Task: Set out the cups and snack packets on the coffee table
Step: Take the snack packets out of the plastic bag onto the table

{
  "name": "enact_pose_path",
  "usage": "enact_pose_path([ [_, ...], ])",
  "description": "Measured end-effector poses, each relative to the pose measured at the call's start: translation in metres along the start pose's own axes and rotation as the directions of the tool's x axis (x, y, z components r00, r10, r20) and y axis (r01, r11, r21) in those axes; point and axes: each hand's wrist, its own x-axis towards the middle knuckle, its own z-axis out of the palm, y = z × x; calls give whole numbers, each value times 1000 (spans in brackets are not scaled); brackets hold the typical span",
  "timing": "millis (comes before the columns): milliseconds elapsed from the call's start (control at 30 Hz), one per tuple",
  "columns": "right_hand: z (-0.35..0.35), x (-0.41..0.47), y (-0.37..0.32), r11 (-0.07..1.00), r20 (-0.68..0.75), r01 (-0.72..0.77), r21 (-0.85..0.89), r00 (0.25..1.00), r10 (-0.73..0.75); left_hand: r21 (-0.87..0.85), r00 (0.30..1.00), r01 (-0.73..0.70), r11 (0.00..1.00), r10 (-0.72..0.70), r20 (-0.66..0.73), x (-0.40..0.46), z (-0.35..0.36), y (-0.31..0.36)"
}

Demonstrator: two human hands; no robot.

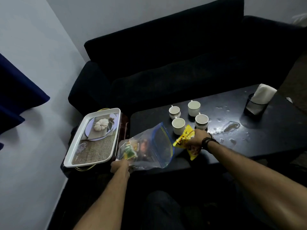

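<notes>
A clear zip bag (149,146) held more snack packets (labels blurred); the left hand (120,167) gripped its bottom. The right hand (197,137) clutched a yellow packet (186,141) beside four empty cups (178,125) on the table (257,130).

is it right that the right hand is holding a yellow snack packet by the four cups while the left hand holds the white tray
Not quite. In the head view the left hand grips the clear zip bag of snacks, not the white tray, which sits untouched beside the table. The rest is right: the right hand holds the yellow snack packet by the four cups.
</notes>
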Motion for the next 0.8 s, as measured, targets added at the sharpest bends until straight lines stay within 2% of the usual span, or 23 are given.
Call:
enact_pose_path([
  [100,16,0,13,993,-49,-11,-115,999,5,32,1000,-5,999,5,-13,2,1,-1],
  [233,27,4,16,981,-145,172,-92,972,-184,137,994,-66,988,77,-75,-2,7,-1],
  [300,29,3,13,943,-260,289,-163,910,-324,151,991,-108,983,118,-57,-4,10,-2],
  [400,31,-4,-4,870,-461,453,-192,742,-488,143,987,-162,976,163,2,-1,15,-7],
  [433,31,-8,-13,850,-443,504,-151,734,-515,154,984,-178,972,178,14,1,16,-8],
  [467,32,-11,-22,829,-361,550,-106,755,-547,169,982,-191,967,190,23,2,18,-9],
  [533,36,-15,-40,802,-76,592,-76,799,-597,191,979,-202,961,200,31,3,19,-10],
  [600,46,-15,-55,794,111,589,-149,808,-579,196,979,-203,959,199,42,3,19,-10],
  [700,66,-10,-72,852,157,515,-91,853,-498,227,978,-211,951,204,52,7,17,-9],
  [800,82,-2,-86,889,218,427,163,864,-455,239,977,-214,947,203,70,12,16,-11],
])
